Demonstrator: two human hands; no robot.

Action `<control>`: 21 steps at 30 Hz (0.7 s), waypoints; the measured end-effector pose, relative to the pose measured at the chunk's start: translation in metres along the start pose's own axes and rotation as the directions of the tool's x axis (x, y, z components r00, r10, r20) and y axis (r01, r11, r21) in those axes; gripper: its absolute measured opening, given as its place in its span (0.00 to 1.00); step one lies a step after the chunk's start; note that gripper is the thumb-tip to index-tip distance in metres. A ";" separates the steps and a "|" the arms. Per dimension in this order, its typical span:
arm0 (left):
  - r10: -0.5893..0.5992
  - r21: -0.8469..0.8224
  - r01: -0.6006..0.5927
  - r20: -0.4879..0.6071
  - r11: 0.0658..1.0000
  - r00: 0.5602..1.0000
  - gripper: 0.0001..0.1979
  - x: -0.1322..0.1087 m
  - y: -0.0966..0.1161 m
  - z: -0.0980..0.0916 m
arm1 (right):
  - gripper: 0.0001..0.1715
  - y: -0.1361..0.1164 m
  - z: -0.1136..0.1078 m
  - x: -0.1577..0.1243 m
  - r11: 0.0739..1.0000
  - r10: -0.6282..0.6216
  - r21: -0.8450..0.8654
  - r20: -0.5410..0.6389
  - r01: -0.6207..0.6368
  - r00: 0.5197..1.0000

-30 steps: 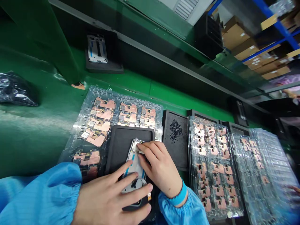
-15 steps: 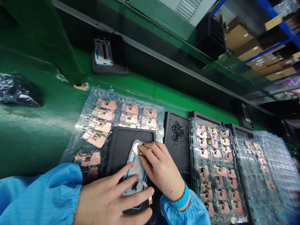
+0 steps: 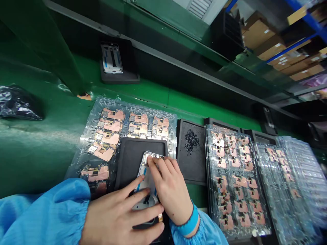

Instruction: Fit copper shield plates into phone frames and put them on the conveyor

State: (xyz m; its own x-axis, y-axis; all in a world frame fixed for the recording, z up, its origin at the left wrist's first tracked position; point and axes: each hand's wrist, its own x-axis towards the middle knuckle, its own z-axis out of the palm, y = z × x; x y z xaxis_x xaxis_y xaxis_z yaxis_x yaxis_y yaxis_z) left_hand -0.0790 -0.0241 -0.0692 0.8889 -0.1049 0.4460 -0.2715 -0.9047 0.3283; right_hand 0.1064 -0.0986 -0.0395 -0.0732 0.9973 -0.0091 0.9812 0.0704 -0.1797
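Note:
A phone mid-frame, silvery with blue strips, lies tilted on a black foam tray in front of me. My left hand rests across its lower part, fingers spread and touching it. At the frame's upper end, my right hand presses down with one fingertip while its other fingers curl close together. Its thumb and whatever may be under the fingers are hidden. Below my left fingers, a dark part with a small gold-coloured tab shows partly.
Under the foam tray is a clear plastic tray of copper-coloured circuit boards. To the right are a black tray of small dark pieces and another board tray. Another phone frame sits on black foam behind. A dark plastic bag lies left.
My right hand has shifted slightly left over the frame's upper end, its fingers drawn closer together and the thumb now out of sight. My left hand stays spread on the frame.

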 end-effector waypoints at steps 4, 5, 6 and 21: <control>-0.020 0.045 0.021 -0.035 0.999 0.999 0.23 0.002 0.000 -0.002 | 0.30 0.015 -0.003 -0.017 0.978 -0.027 0.204 -0.052 0.037 0.998; -0.036 0.070 0.038 -0.023 0.997 0.999 0.25 0.003 -0.001 -0.004 | 0.32 0.021 -0.004 -0.023 0.953 -0.041 0.296 -0.073 0.061 0.996; -0.058 0.098 0.057 0.000 0.994 0.998 0.26 0.004 -0.002 -0.007 | 0.34 0.027 -0.005 -0.028 0.919 -0.041 0.386 -0.097 0.076 0.994; -0.876 0.082 0.886 -0.131 0.456 0.463 0.26 -0.046 0.009 -0.007 | 0.12 0.012 0.018 -0.076 0.701 0.468 0.634 -0.062 -0.328 0.881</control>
State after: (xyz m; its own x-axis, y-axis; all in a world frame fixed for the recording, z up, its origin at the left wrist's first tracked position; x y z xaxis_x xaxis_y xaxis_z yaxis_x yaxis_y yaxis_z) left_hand -0.1249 -0.0244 -0.0807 0.6013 0.7986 0.0281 0.6941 -0.5394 0.4768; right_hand 0.1209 -0.1736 -0.0592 0.4061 0.9133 -0.0307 0.5987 -0.2913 -0.7462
